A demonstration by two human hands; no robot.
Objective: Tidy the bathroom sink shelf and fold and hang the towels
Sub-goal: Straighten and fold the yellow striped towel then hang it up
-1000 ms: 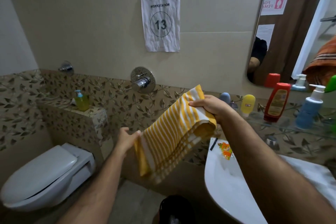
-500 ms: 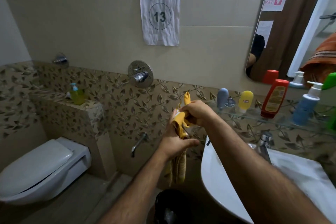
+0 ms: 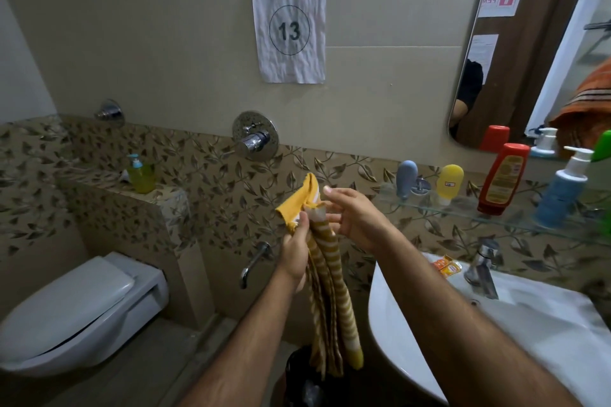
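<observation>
Head view shows the folding step: the left hand point(image 3: 295, 253) pinches the yellow striped towel point(image 3: 330, 294), which hangs bunched in the air beside the sink point(image 3: 413, 350), while the right hand point(image 3: 355, 220), fingers relaxed, touches its top. Next move probably needs matching the corners before hanging.

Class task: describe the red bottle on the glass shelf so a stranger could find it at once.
Find the mirror; below it runs a glass shelf above the sink. The red bottle stands cap-up between a small yellow bottle and a blue pump bottle, the only red one.
</observation>
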